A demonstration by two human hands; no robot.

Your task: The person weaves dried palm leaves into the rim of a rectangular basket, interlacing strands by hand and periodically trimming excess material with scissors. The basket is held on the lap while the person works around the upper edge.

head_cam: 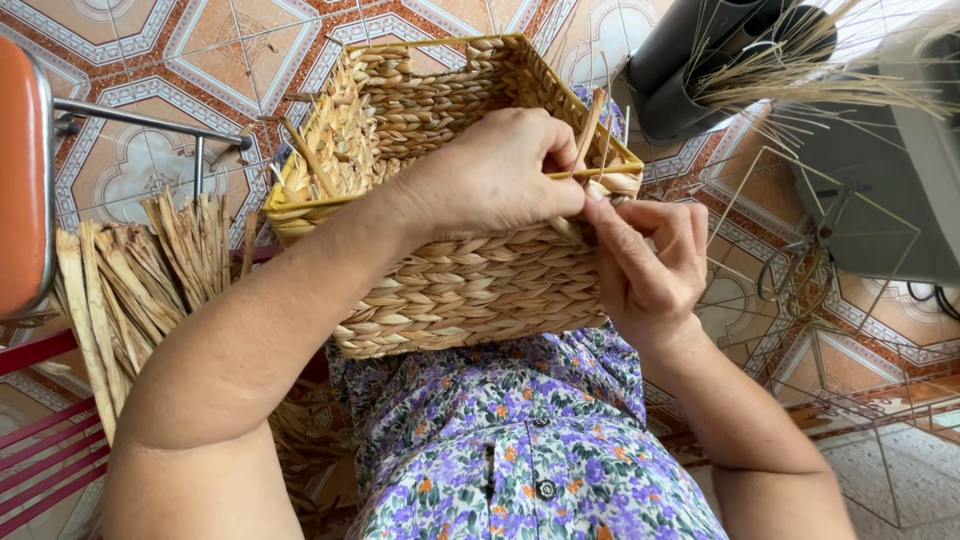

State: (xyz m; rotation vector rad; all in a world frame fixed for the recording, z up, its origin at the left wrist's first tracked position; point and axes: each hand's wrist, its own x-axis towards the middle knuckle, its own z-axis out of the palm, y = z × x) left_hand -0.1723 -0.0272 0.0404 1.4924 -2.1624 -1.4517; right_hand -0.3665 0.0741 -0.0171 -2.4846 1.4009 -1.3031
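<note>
A rectangular woven straw basket (470, 285) rests on my lap, open side away from me, with a yellow frame along its rim. My left hand (495, 170) reaches over the near rim and pinches a flat straw strand (588, 125) that sticks up at the basket's right corner. My right hand (648, 262) is pressed against that same corner, its fingers gripping the plaited rim just below the strand. Both hands touch each other at the corner.
A bundle of dried straw strips (130, 280) lies at my left over a red slatted seat (40, 440). A dark container (690, 70) holding thin reeds stands at the upper right. Wire frames (850, 300) lie on the patterned tile floor (200, 60) at right.
</note>
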